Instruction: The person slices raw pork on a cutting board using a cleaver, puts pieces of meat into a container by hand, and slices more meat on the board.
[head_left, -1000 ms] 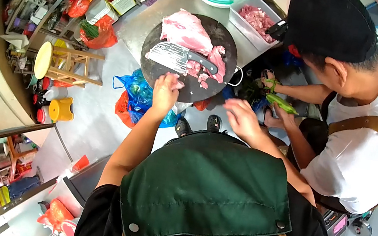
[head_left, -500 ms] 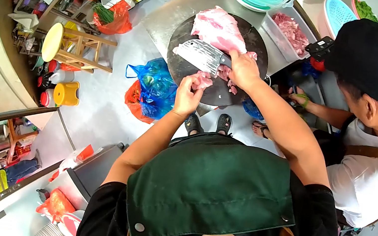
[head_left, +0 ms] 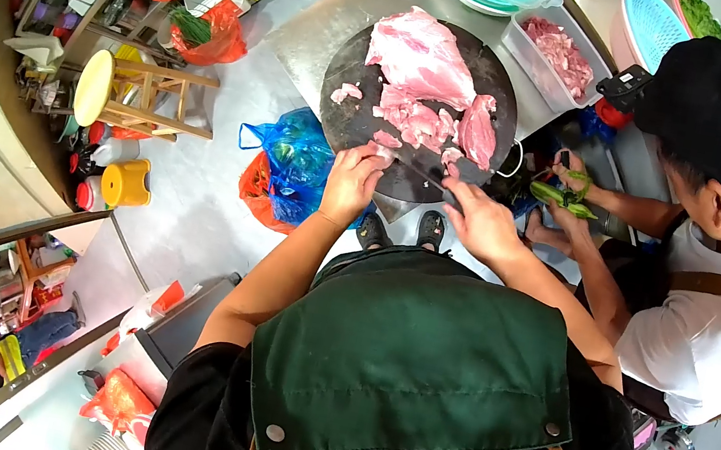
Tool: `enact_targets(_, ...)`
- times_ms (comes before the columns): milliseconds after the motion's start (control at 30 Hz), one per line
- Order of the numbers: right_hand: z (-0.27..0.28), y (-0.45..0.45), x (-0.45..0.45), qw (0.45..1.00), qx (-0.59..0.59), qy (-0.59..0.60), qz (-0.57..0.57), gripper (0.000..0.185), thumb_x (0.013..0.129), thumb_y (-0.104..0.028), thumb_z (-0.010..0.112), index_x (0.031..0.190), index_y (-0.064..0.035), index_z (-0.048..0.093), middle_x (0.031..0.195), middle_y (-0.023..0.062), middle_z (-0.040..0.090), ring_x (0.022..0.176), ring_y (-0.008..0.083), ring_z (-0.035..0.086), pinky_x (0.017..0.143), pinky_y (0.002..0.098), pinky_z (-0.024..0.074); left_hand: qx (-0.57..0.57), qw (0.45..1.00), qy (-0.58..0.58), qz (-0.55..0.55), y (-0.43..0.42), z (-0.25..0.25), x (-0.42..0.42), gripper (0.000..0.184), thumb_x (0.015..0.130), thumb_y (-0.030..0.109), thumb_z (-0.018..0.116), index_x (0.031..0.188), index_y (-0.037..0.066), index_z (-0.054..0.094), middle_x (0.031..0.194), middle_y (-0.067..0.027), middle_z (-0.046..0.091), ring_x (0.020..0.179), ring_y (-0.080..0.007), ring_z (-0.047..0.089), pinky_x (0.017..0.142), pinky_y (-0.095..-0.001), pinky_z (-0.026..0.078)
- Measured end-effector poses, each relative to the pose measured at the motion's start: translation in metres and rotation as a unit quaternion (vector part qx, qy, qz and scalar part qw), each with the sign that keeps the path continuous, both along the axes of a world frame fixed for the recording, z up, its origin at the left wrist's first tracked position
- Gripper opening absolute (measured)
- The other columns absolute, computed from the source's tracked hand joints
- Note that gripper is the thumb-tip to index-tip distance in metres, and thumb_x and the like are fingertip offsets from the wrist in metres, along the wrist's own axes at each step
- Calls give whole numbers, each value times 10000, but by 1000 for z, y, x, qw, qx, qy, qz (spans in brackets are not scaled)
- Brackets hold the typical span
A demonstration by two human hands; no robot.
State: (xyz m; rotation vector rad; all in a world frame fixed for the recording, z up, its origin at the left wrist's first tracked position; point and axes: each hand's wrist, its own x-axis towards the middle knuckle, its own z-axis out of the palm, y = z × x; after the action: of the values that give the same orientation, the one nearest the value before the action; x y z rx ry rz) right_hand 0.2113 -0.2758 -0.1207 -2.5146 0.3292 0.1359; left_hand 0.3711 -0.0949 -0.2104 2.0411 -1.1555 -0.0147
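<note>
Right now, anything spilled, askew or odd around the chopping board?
Nothing looks spilled or damaged; the cut meat lies on the chopping board. Mildly odd: a blue bag on the floor near the person's shoes, possibly a trip hazard.

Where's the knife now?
In the head view, the knife is in the right hand, over the near side of the board, beside the left hand.

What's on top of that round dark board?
On the round board are a big lump of raw meat and smaller pieces. The right hand holds a knife over it. I can't see the part underneath the meat; it's covered.
</note>
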Motion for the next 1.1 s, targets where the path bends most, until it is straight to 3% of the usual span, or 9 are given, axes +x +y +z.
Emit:
enact_targets(33, -6, 0, -2, 1000, 0, 1, -3, 363, 852, -246, 554, 1182, -145, 443, 958, 171, 580, 828, 366, 595, 694, 435, 488, -6, 1000, -8, 8, -2, 1, -1, 193, 722, 8, 602, 897, 82, 637, 969, -82, 579, 912, -287, 529, 819, -367, 432)
enact_targets(233, -12, 2, 26, 999, -2, -5, 54, 192, 853, -202, 522, 983, -80, 452, 896, 165, 566, 797, 361, 597, 665, 446, 482, 29, 999, -45, -10, -3, 5, 3, 165, 726, 18, 574, 874, 56, 637, 949, -96, 597, 893, -285, 548, 810, -356, 441)
enact_targets(333, -25, 22, 65, 997, -13, 31, 65, 178, 868, -208, 493, 980, -76, 451, 884, 167, 566, 790, 362, 596, 655, 437, 487, 24, 998, -48, -33, -3, 2, 5, 149, 746, 29, 556, 872, 44, 634, 961, -93, 599, 894, -279, 553, 805, -355, 443)
enact_targets(467, -35, 23, 71, 996, 5, -20, 85, 186, 874, -212, 477, 966, -54, 442, 896, 185, 560, 799, 366, 594, 663, 448, 481, 8, 999, -42, -11, 0, 3, 0, 148, 752, 19, 576, 875, 61, 646, 929, -81, 604, 866, -265, 560, 774, -351, 452)
enact_targets(567, -21, -3, 32, 996, -2, 39, 83, 192, 882, -212, 469, 979, -50, 432, 905, 199, 556, 796, 370, 594, 662, 459, 478, 24, 998, -57, -15, -3, 4, 0, 178, 758, 20, 568, 904, 77, 654, 968, -82, 596, 875, -271, 559, 777, -345, 456)
enact_targets(667, -5, -4, 6, 999, 6, 52, -5, 196, 891, -211, 459, 1002, -53, 423, 912, 205, 553, 802, 382, 594, 667, 469, 474, 42, 998, -52, -22, -4, 7, -5, 181, 765, 19, 556, 912, 69, 650, 996, -92, 583, 887, -281, 552, 784, -349, 454)
enact_targets(800, 24, 9, 11, 990, 52, 116, 54, 193, 898, -187, 431, 1017, -36, 415, 938, 222, 544, 824, 400, 594, 694, 475, 472, 114, 992, -47, -14, -4, 6, -3, 226, 755, 25, 501, 926, 77, 638, 1081, -109, 576, 943, -314, 527, 846, -377, 437)
enact_targets(1000, 15, 18, 31, 989, 56, 122, 68, 183, 874, -133, 427, 1010, -10, 424, 951, 245, 537, 831, 407, 593, 696, 466, 476, 142, 989, -49, -8, -7, 10, -4, 216, 755, 37, 506, 927, 62, 634, 1060, -98, 580, 955, -305, 520, 849, -365, 425)
enact_targets(1100, 4, 24, 45, 992, 97, 73, 41, 172, 882, -142, 421, 1008, -25, 424, 939, 240, 546, 852, 412, 584, 692, 477, 474, 91, 992, -79, -23, -8, 5, -3, 126, 772, 39, 550, 884, 16, 602, 932, -149, 574, 878, -337, 522, 776, -388, 432)
